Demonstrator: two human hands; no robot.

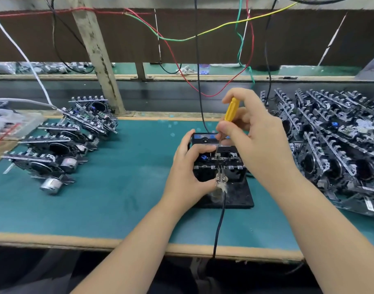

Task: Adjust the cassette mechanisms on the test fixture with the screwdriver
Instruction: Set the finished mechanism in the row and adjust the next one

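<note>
Now right hand [252, 132] pinches screwdriver [231, 109] (yellow handle) — left hand [188, 175] grips cassette mechanism [219, 164] on fixture [235, 198].

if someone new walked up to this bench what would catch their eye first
Probably the yellow-handled screwdriver, pinched in the right hand at centre, its tip down in the cassette mechanism that the left hand steadies on the black test fixture. Next, the heap of cassette mechanisms at right.
</note>
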